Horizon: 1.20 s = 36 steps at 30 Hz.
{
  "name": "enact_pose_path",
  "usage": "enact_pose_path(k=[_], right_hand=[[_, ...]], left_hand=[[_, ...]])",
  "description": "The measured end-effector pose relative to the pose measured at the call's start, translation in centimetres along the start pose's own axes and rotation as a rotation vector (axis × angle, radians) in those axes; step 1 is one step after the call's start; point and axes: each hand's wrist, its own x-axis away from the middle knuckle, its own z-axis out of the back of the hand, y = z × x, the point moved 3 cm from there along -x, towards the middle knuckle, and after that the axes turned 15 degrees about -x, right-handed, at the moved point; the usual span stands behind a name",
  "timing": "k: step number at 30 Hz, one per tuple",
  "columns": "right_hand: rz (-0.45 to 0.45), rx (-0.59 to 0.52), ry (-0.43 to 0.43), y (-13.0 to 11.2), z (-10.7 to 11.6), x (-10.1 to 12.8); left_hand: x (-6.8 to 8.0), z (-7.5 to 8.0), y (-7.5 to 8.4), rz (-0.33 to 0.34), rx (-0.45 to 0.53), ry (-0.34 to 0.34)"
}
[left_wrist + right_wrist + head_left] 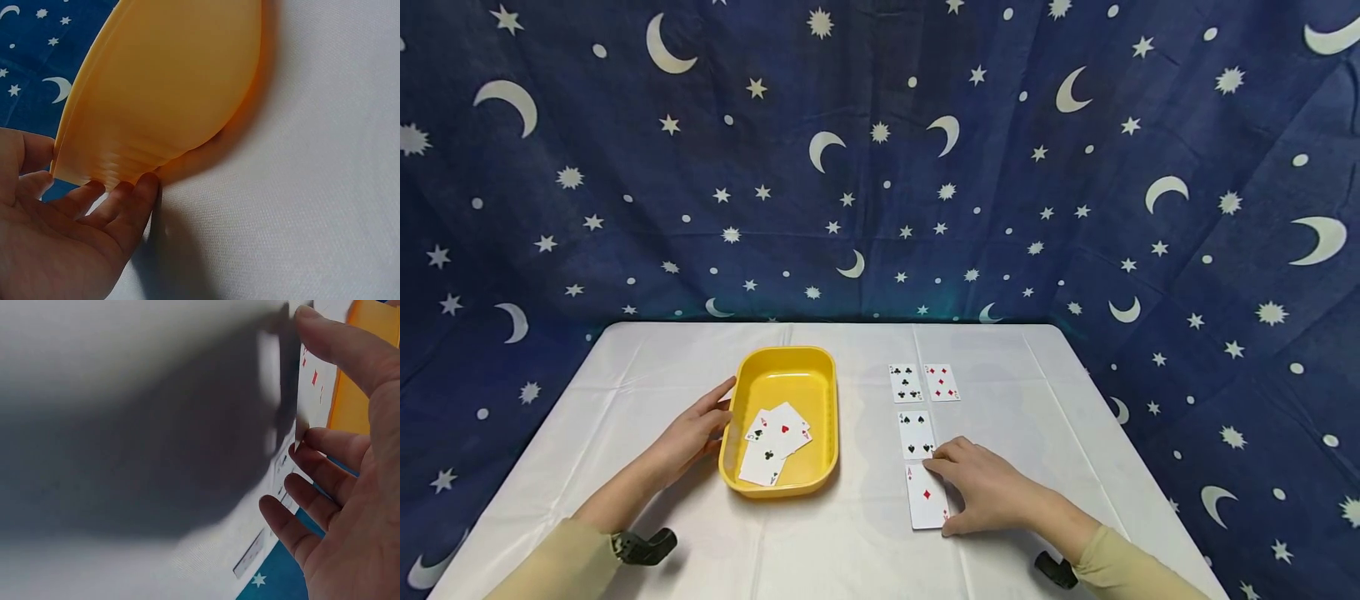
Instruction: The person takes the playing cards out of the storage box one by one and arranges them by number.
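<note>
- The right hand [988,492] lies on the ace of diamonds [925,500], right of the yellow tray [820,375]; thumb and fingers seem to nip its edges, though the wrist view is blurred.
- Best to lift one thin, slick edge first.
- The left hand [696,433], fingers straight, steadies the tray's smooth, rounded plastic wall.
- The tablecloth [662,367] is white, finely woven.
</note>
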Motion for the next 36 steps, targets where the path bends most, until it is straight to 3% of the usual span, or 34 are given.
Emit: enact_pose_path(k=[13,22,27,36], right_hand=[[-0.028,-0.004,-0.003,0.1,-0.8,0.2],[0.026,0.000,0.025,0.2,-0.7,0.3],[0.013,0.005,0.011,0.3,-0.8,0.3],[-0.027,-0.022,-0.014,0.2,0.7,0.1]], left_hand=[[0.1,0.1,0.2,-0.015,0.000,0.003],[0.1,0.0,0.3,-0.011,-0.005,0.004],[0.1,0.1,0.3,-0.008,-0.004,0.006],[0.0,-0.1,0.2,0.002,0.010,0.011]])
